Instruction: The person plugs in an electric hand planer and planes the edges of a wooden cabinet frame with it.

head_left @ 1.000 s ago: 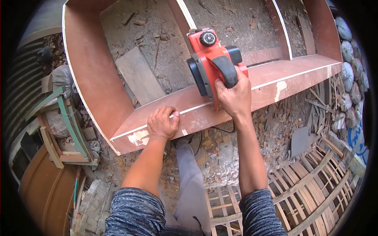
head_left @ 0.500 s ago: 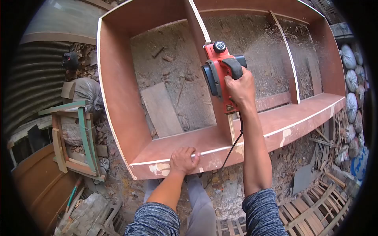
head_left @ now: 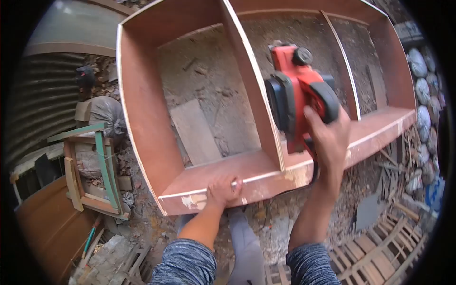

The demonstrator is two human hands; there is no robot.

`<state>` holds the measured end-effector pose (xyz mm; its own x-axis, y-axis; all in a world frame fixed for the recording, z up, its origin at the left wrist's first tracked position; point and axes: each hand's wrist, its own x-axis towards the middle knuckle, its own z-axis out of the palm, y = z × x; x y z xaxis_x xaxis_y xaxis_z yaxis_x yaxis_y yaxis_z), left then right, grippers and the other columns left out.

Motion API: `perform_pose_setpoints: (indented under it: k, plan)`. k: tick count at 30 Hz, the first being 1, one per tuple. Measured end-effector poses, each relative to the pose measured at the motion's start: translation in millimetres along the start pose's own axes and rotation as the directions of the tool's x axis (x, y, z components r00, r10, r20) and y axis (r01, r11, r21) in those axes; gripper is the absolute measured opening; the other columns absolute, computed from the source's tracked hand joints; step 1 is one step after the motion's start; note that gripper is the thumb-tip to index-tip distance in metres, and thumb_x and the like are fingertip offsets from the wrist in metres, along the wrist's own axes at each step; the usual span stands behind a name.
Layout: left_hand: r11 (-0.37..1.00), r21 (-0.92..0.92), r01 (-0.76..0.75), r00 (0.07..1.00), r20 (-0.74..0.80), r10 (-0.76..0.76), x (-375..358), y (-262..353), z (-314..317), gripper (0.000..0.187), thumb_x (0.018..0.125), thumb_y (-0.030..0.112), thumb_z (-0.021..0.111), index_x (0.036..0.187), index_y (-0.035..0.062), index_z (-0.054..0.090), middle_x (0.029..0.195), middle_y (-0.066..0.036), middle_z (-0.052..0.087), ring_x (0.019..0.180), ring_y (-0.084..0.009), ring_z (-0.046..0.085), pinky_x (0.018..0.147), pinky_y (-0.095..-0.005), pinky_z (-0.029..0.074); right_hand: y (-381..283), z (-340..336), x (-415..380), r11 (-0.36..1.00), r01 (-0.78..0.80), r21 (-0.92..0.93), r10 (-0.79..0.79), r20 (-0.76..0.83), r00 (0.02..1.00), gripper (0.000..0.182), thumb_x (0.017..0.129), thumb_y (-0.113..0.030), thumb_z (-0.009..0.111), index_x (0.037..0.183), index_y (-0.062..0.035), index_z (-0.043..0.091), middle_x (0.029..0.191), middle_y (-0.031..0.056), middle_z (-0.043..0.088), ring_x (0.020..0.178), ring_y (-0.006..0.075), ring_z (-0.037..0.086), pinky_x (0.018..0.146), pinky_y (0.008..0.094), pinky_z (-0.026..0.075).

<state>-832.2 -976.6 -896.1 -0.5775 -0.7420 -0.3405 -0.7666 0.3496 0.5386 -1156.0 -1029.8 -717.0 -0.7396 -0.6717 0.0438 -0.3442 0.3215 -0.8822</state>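
A big reddish-brown plywood cabinet frame (head_left: 142, 99) lies on the dirt, split by upright dividers (head_left: 251, 90). My right hand (head_left: 327, 137) grips the black handle of a red electric planer (head_left: 297, 90), held in the air to the right of the middle divider, above the frame's near rail. My left hand (head_left: 223, 190) rests on the near rail's pale edge (head_left: 190, 194), fingers curled over it. A loose board (head_left: 194, 133) lies on the ground inside the left bay.
A green and wood chair frame (head_left: 90, 166) stands at the left by a filled sack (head_left: 104, 114). Corrugated metal (head_left: 42, 95) lies at the far left. Wooden slat pallets (head_left: 380, 256) and scrap cover the ground at the lower right.
The planer was running along the middle divider's edge, throwing chips. Now my right hand has lifted it off and swung it right and nearer. My left hand stays on the rail.
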Motion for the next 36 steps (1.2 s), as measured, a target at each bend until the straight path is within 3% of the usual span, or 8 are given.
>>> perform_pose_setpoints:
  k: [2,8,10,12,18,23,27,36]
  plan:
    - [0.998,0.045,-0.041,0.999,0.020,0.040,1.8,-4.2,2.9,0.030,0.096,0.044,0.064,0.099,0.0162,0.074,0.096,-0.011,0.073,0.089,-0.0374,0.071,0.079,-0.0515,0.054,-32.0,-53.2,-64.6,0.919,-0.384,0.087,0.387,-0.010,0.922,0.036,0.090,-0.009,0.079,0.123,0.0028,0.068,0.096,0.0048,0.070,0.073,0.0132,0.064,0.066,0.0310,0.055]
    - [0.996,0.074,-0.055,0.998,0.016,0.054,0.5,-0.3,5.0,0.030,0.097,0.044,0.062,0.095,0.0161,0.074,0.097,-0.010,0.072,0.094,-0.0349,0.069,0.084,-0.0489,0.052,-8.6,-184.2,-263.2,0.685,-0.718,-0.124,0.700,-0.160,0.696,0.048,0.085,-0.024,0.089,0.118,0.0000,0.062,0.097,0.0028,0.064,0.079,0.0133,0.060,0.072,0.0301,0.052]
    - [0.994,0.102,-0.036,0.999,0.025,0.034,1.4,4.6,3.4,0.031,0.098,0.045,0.061,0.096,0.0167,0.074,0.098,-0.009,0.071,0.097,-0.0333,0.069,0.088,-0.0482,0.051,-11.1,-202.3,-318.7,0.572,-0.810,-0.131,0.789,-0.182,0.587,0.031,0.087,-0.010,0.079,0.114,0.0009,0.070,0.090,0.0013,0.064,0.075,0.0113,0.059,0.070,0.0313,0.051]
    - [0.998,0.066,-0.022,0.999,0.026,0.020,3.4,3.5,4.8,0.032,0.097,0.044,0.064,0.099,0.0146,0.076,0.099,-0.010,0.074,0.100,-0.0329,0.069,0.092,-0.0480,0.050,13.3,-224.3,-393.5,0.594,-0.780,-0.199,0.763,-0.167,0.624,0.032,0.085,-0.009,0.079,0.113,0.0018,0.070,0.089,0.0010,0.064,0.079,0.0127,0.058,0.074,0.0325,0.050]
    - [0.985,0.108,-0.133,0.990,0.056,0.128,25.9,31.9,13.8,0.043,0.096,0.048,0.069,0.114,0.0100,0.078,0.107,-0.014,0.078,0.104,-0.0334,0.073,0.097,-0.0450,0.053,15.7,-236.4,-545.9,0.381,-0.921,-0.078,0.897,-0.209,0.389,0.030,0.083,-0.006,0.077,0.111,0.0015,0.070,0.089,-0.0002,0.061,0.081,0.0131,0.056,0.076,0.0327,0.050]
    - [0.972,-0.175,0.160,0.944,0.314,-0.099,79.1,109.1,59.0,0.071,0.086,0.060,0.082,0.115,-0.0038,0.076,0.106,-0.015,0.080,0.095,-0.0216,0.075,0.090,-0.0381,0.058,25.7,-227.5,-647.6,0.252,-0.959,0.133,0.951,-0.219,0.219,0.020,0.082,-0.003,0.078,0.097,-0.0040,0.065,0.083,-0.0029,0.058,0.072,0.0095,0.055,0.067,0.0287,0.047]
    - [0.918,-0.333,0.214,0.901,0.430,-0.054,88.7,114.3,55.5,0.061,0.086,0.050,0.087,0.112,-0.0041,0.077,0.101,-0.010,0.080,0.088,-0.0154,0.073,0.084,-0.0321,0.057,16.5,-212.9,-656.0,0.182,-0.962,0.205,0.965,-0.227,0.135,0.019,0.084,0.001,0.078,0.095,-0.0056,0.064,0.074,-0.0020,0.060,0.056,0.0099,0.056,0.053,0.0292,0.047]
    - [0.926,-0.371,0.070,0.813,0.559,0.162,101.3,95.1,51.4,0.040,0.101,0.030,0.073,0.125,-0.0007,0.074,0.111,-0.009,0.080,0.100,-0.0157,0.072,0.091,-0.0333,0.056,25.2,-207.9,-652.1,0.192,-0.955,0.227,0.970,-0.192,0.150,0.020,0.085,-0.008,0.079,0.100,-0.0025,0.066,0.083,-0.0004,0.062,0.069,0.0121,0.058,0.065,0.0315,0.050]
